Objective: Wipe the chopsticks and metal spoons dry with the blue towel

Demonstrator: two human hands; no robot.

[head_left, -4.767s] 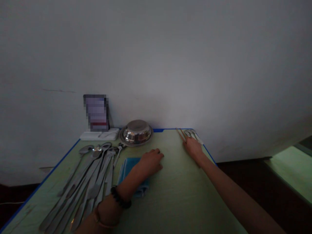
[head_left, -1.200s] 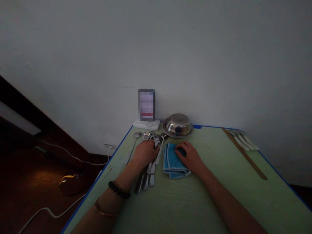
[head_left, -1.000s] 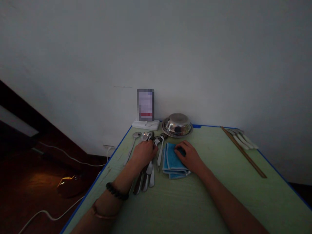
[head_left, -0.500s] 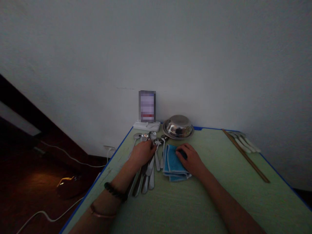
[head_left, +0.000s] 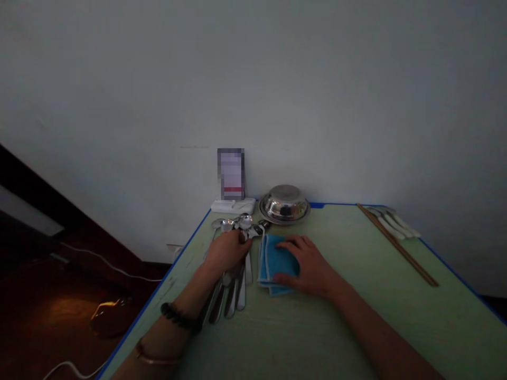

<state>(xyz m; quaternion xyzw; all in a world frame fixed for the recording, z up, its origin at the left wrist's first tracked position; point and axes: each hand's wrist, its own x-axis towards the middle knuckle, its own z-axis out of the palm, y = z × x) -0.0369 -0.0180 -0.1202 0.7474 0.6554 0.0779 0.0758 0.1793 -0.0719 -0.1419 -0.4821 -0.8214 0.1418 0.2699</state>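
Observation:
My left hand lies curled over a bunch of long steel spoons on the green table, fingers closed around the handles near the bowls. A folded blue cloth sits just right of the spoons. My right hand rests on that cloth with the fingers spread and the thumb at its near edge. The spoon handles fan out toward me from under the left hand.
An upturned steel bowl stands at the back by the wall, beside a small standing card on a white base. Wooden chopsticks and white-handled cutlery lie at the far right. White cables cross the floor on the left.
Earlier my right hand was at the far-right cutlery and my left by the cloth. Now the left covers the gathered spoons, and the right hand's fingers have spread across the cloth.

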